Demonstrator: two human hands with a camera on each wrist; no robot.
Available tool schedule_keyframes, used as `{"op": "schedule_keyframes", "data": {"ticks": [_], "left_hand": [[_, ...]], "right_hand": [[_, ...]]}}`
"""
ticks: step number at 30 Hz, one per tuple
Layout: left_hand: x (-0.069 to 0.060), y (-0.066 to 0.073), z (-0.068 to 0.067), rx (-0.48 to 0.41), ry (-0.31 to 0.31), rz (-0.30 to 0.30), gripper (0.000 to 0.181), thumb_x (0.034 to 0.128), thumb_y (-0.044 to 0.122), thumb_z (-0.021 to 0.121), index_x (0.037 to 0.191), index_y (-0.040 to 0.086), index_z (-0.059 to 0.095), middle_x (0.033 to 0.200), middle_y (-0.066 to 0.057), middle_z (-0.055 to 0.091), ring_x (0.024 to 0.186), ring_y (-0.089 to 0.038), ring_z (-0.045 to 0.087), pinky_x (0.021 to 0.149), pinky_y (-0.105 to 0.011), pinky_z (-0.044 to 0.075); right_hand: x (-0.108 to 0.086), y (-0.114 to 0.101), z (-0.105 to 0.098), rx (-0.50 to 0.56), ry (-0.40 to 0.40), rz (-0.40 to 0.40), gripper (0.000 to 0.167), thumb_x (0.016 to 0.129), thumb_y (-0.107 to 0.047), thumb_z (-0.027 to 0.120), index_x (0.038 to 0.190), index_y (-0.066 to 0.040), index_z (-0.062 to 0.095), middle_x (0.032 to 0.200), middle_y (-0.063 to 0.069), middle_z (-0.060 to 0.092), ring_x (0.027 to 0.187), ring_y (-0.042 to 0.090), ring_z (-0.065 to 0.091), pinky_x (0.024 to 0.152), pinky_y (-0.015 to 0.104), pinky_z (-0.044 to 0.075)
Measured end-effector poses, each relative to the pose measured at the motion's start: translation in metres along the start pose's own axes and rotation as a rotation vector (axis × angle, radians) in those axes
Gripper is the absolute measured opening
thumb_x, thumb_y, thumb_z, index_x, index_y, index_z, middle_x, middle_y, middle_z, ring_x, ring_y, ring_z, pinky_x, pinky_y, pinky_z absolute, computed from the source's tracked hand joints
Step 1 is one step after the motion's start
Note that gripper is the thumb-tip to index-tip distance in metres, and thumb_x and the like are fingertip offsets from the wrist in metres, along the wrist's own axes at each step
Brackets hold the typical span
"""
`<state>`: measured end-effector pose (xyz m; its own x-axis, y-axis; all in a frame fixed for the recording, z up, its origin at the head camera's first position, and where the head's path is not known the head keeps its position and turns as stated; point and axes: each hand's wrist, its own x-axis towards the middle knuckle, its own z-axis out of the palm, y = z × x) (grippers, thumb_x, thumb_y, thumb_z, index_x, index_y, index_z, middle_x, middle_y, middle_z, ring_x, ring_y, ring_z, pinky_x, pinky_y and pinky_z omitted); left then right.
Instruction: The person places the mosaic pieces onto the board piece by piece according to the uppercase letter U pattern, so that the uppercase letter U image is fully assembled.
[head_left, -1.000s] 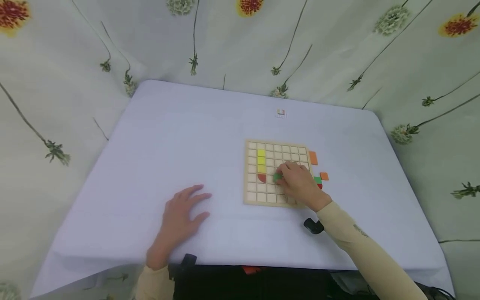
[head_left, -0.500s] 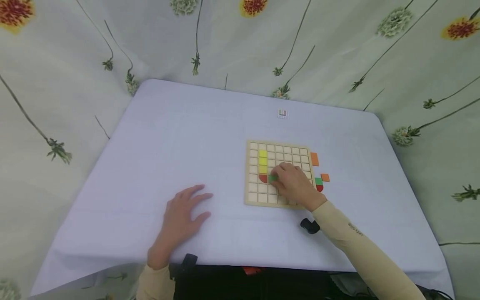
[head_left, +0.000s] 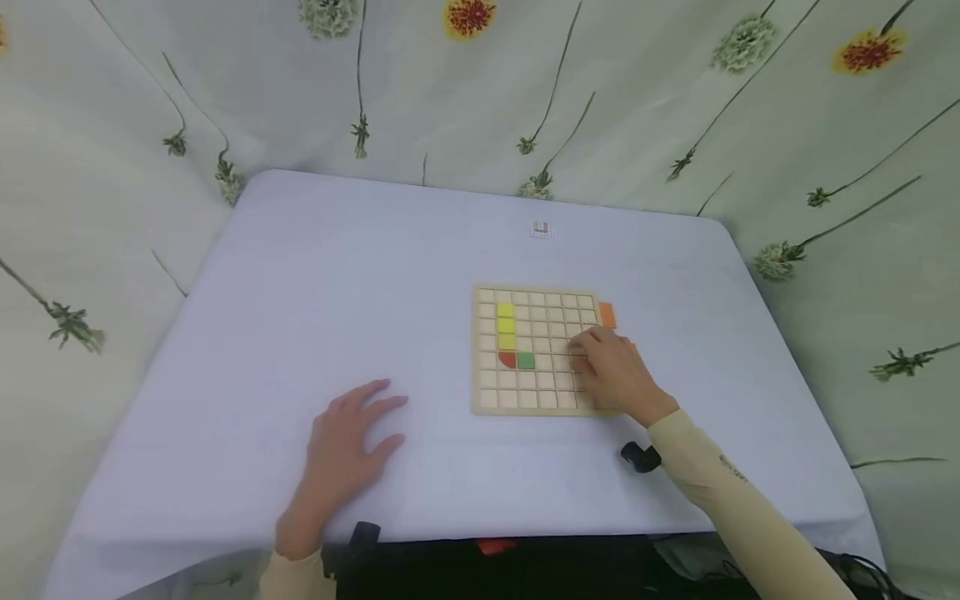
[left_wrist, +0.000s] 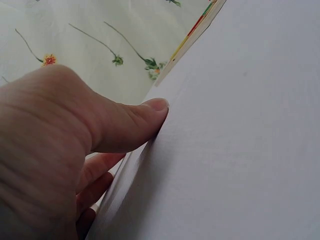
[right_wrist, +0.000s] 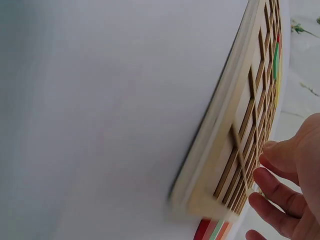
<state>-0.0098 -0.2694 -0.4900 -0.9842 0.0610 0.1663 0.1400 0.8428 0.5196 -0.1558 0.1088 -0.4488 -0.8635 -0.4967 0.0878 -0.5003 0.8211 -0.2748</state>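
A wooden grid board (head_left: pixel 480 350) lies on the white table. On its left side stand several yellow squares (head_left: pixel 506 326) in a column, with a red rounded piece (head_left: pixel 507 360) below them and a green square (head_left: pixel 526 361) beside the red one. My right hand (head_left: pixel 618 372) is over the board's right part, fingers bent; in the right wrist view the hand (right_wrist: pixel 290 180) shows nothing between thumb and fingers. My left hand (head_left: pixel 341 454) rests on the table left of the board, fingers spread and holding nothing; its thumb side shows in the left wrist view.
An orange piece (head_left: pixel 607 315) lies at the board's right edge, another mostly hidden behind my right hand. Red, green and orange pieces show beyond the board's corner in the right wrist view. A small patterned card (head_left: pixel 541 229) lies farther back.
The green piece that was in my right fingers now lies in a square beside the red piece. My right hand has let go and moved right. The left hand remains in place.
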Motion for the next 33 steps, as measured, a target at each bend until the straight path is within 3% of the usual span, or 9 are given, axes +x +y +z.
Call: {"op": "schedule_keyframes", "data": {"ticks": [9,14,25,33], "left_hand": [[-0.002,0.002,-0.007,-0.013,0.021,0.008,0.046,0.0872,0.019,0.077,0.131,0.018,0.065,0.151,-0.011,0.051,0.138,-0.040,0.043,0.105,-0.068,0.031],[-0.003,0.003,-0.008,-0.015,0.023,-0.002,0.046,0.0872,0.018,0.077,0.131,0.017,0.065,0.151,-0.012,0.051,0.138,-0.040,0.042,0.104,-0.068,0.032],[-0.002,0.004,-0.006,-0.018,0.007,-0.021,0.046,0.0880,0.020,0.077,0.132,0.018,0.065,0.152,-0.012,0.050,0.139,-0.040,0.041,0.106,-0.068,0.031],[0.000,0.006,-0.006,-0.019,0.017,0.005,0.046,0.0873,0.019,0.077,0.131,0.018,0.065,0.151,-0.013,0.051,0.138,-0.041,0.042,0.104,-0.068,0.031]], "right_hand": [[-0.017,0.037,-0.010,-0.086,-0.004,0.124,0.022,0.092,-0.005,0.069,0.114,-0.003,0.069,0.108,0.015,0.069,0.100,0.034,0.064,0.088,0.056,0.053],[-0.017,0.041,-0.012,-0.098,-0.018,0.135,0.024,0.090,-0.001,0.070,0.113,-0.003,0.069,0.107,0.015,0.070,0.097,0.032,0.065,0.088,0.055,0.054],[-0.018,0.045,-0.014,-0.110,-0.051,0.166,0.027,0.090,-0.008,0.075,0.116,-0.004,0.068,0.107,0.013,0.069,0.101,0.032,0.063,0.096,0.057,0.050],[-0.022,0.048,-0.011,-0.132,-0.070,0.174,0.026,0.092,-0.009,0.074,0.115,-0.002,0.066,0.106,0.014,0.068,0.101,0.032,0.062,0.096,0.055,0.050]]}}
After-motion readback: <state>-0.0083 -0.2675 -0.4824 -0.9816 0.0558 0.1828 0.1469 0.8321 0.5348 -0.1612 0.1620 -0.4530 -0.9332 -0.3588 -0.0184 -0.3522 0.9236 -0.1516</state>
